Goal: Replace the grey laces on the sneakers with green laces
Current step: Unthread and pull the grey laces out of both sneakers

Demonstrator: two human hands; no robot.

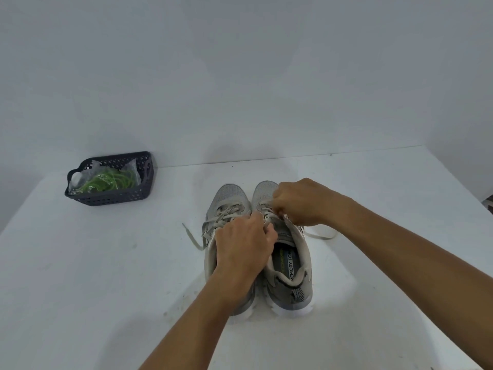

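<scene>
Two grey sneakers stand side by side on the white table, toes pointing away: the left sneaker [226, 198] and the right sneaker [290, 265]. Both carry grey laces. My left hand [240, 247] lies over the left sneaker's opening, its fingertips pinching the right sneaker's grey lace [266, 217] near the tongue. My right hand [301, 201] hovers over the right sneaker's eyelets, fingers curled and pinching the same lace. Loose grey lace ends trail on the table at the left [190, 237] and the right [321, 235]. Green laces [106, 180] lie in a clear bag.
A dark perforated plastic basket [112, 196] holding the bagged green laces sits at the back left of the table, near the wall. The table's far edge [320, 155] meets a plain grey wall. A small object shows at the far right edge [489, 202].
</scene>
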